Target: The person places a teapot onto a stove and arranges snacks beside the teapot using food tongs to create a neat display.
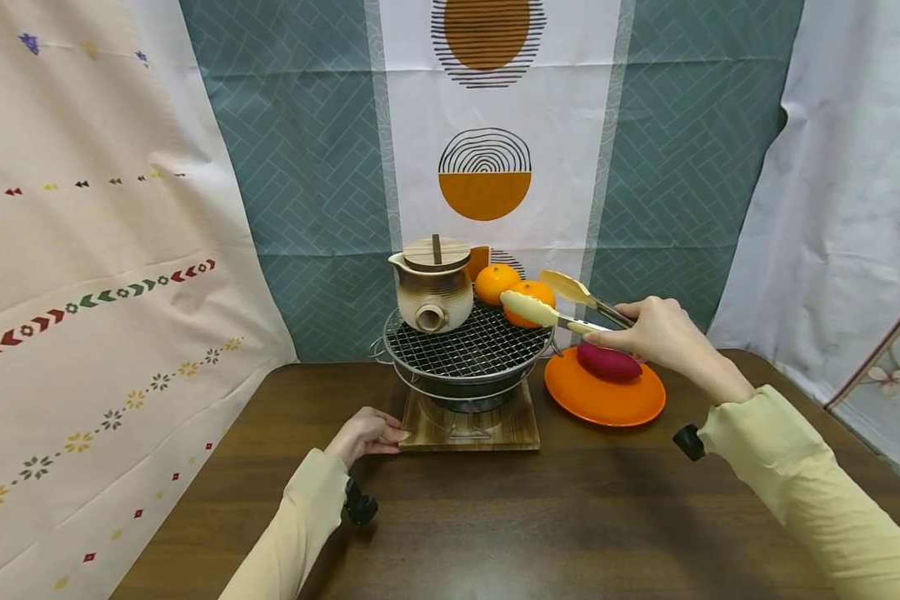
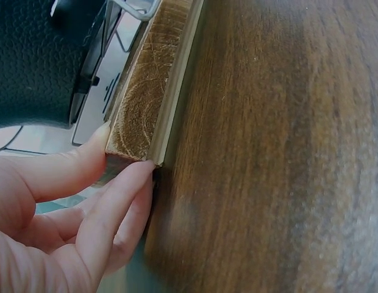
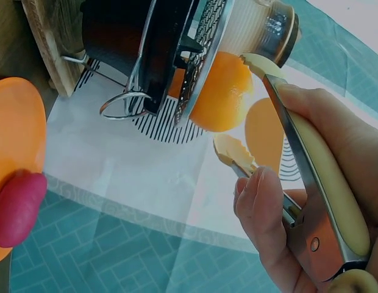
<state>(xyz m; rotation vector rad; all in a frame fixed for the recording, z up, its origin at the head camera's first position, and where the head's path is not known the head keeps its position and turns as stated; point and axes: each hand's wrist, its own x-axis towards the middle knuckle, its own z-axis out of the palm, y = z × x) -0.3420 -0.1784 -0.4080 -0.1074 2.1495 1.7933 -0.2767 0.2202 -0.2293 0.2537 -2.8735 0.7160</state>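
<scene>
My left hand [image 1: 367, 431] pinches the near left corner of the wooden board [image 2: 143, 104], thumb on top and fingers at the lower edge. On that board stands a round tabletop grill with a wire mesh top [image 1: 472, 354]. My right hand [image 1: 667, 333] holds kitchen tongs [image 3: 323, 177] with pale yellow tips, their arms spread apart. The tips reach to the right-hand orange [image 1: 537, 292], one in front of it and one to its right. A second orange [image 1: 497, 283] sits beside it on the mesh, next to a clay teapot [image 1: 438, 302] with a wooden lid.
Right of the grill, an orange plate [image 1: 596, 410] bears a purple-red sweet potato [image 1: 607, 362], below my right hand. Wire handles [image 1: 378, 350] stick out at the grill's sides. Behind the brown table [image 1: 495, 517] hangs a patterned cloth [image 1: 307, 167].
</scene>
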